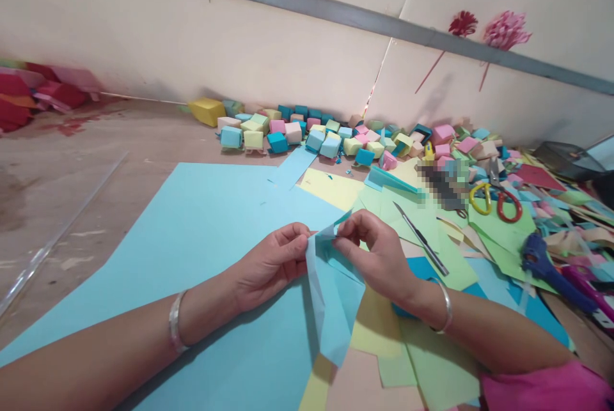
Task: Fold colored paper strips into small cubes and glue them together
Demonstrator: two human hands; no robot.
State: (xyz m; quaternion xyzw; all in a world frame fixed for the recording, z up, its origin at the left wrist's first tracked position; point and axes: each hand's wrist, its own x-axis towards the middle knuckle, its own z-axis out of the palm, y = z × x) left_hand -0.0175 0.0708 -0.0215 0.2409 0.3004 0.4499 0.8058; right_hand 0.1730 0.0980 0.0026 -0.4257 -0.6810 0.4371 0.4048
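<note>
A folded piece of light blue paper (336, 309) hangs between my two hands, creased into several flat panels. My left hand (273, 264) pinches its upper left edge between thumb and fingers. At the top right corner my right hand (377, 257) is closed on the same paper, fingertips curled over the edge. Beneath the hands lies a large light blue sheet (201, 238). Just right of my right hand a craft knife (422, 238) rests on green paper (451, 251).
Several small folded paper boxes (292, 133) line the wall. Scissors (496, 190), a blue glue gun (551, 270) and paper scraps crowd the right side. A clear ruler-like strip (62, 232) lies at left. Two paper flowers (506, 31) hang at the wall rail.
</note>
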